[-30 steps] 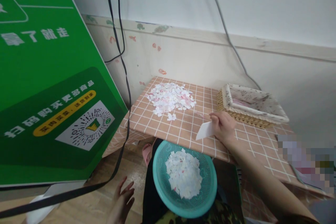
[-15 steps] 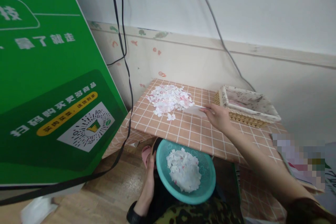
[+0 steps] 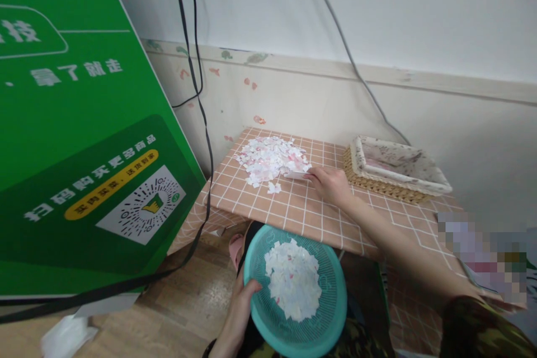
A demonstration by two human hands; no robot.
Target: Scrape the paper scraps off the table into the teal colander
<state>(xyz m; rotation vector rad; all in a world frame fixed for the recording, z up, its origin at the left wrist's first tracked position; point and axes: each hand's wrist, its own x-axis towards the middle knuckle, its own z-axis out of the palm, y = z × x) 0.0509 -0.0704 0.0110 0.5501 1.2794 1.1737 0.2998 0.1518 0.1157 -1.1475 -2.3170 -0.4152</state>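
Observation:
My left hand (image 3: 244, 299) grips the left rim of a teal plastic colander (image 3: 334, 313), thumb over the edge and the other fingers hidden beneath. White paper scraps (image 3: 293, 282) with a few pink bits lie inside it. On the table, my right hand (image 3: 331, 183) pinches a flat white card or folded sheet (image 3: 297, 175). That piece sits low at the right edge of a loose pile of torn paper scraps (image 3: 268, 159), white with some pink.
A checked brown cloth covers the table (image 3: 335, 218). A cloth-lined wicker basket (image 3: 390, 187) stands at the back right against the wall. Left is a large green sign panel (image 3: 79, 123) with a black strap (image 3: 208, 145) hanging before it. A white bag (image 3: 67, 335) lies on the floor.
My right hand has moved left with the white piece, up to the pile's edge. My left thumb now rests over the colander's rim, and the colander sits slightly lower in view.

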